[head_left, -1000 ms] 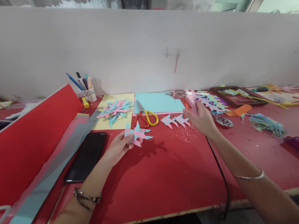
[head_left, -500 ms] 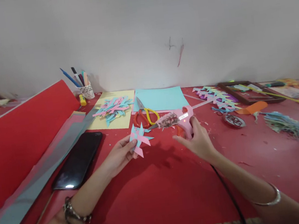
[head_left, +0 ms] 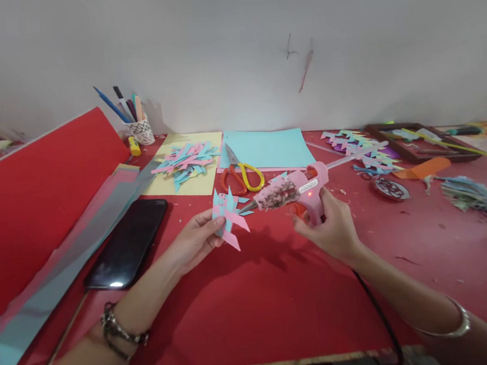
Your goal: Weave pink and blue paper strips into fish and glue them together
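Between the thumb and fingers of my left hand (head_left: 199, 235) is a folded pink and light-blue paper piece (head_left: 228, 217) with pointed strips sticking out. My right hand (head_left: 335, 227) grips a pink hot glue gun (head_left: 310, 189) by its handle. A small light glows on the gun's side, and a clear glue stick (head_left: 358, 154) juts from its rear. The gun's nozzle points left at the paper piece; whether it touches cannot be made out. Just behind lie scissors (head_left: 243, 179) with red and yellow handles.
A pile of folded paper strips (head_left: 188, 162) lies on yellow paper, beside blue sheets (head_left: 274, 143). At left are a black phone (head_left: 127, 244), long paper strips and a red board (head_left: 41, 201). A pen cup (head_left: 142, 130) stands behind. A black cord (head_left: 377, 308) hangs below my right hand.
The view has tilted down slightly. The glue gun has turned more level and shows more clearly, its nozzle still at the paper piece. Both hands keep their hold.
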The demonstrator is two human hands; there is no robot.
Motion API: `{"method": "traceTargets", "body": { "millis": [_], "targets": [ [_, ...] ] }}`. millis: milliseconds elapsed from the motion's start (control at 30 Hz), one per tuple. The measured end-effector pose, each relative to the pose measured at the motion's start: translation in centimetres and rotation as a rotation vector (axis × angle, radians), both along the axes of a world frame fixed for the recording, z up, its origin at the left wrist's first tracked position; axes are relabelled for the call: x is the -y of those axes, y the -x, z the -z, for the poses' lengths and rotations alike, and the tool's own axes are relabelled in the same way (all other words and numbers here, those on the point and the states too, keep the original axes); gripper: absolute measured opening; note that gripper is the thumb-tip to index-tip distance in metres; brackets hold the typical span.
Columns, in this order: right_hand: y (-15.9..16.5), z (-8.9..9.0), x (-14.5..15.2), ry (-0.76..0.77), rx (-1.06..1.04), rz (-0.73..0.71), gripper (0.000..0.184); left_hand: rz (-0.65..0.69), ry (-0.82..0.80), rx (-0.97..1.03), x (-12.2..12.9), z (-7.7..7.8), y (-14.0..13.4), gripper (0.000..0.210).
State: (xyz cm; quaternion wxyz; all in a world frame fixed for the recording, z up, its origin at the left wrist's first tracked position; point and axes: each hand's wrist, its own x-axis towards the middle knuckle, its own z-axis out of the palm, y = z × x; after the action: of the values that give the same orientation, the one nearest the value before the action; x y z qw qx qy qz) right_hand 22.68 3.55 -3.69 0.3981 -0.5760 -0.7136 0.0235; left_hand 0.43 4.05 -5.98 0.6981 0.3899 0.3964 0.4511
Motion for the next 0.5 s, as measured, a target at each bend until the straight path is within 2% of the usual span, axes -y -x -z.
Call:
{"method": "traceTargets", "body": {
  "millis": [500],
  "targets": [
    [0.06,0.07,0.14,0.012,0.052,0.040,0.026,0.039,-0.020,-0.033,0.14,0.07,0.02,0.022]
  ]
}}
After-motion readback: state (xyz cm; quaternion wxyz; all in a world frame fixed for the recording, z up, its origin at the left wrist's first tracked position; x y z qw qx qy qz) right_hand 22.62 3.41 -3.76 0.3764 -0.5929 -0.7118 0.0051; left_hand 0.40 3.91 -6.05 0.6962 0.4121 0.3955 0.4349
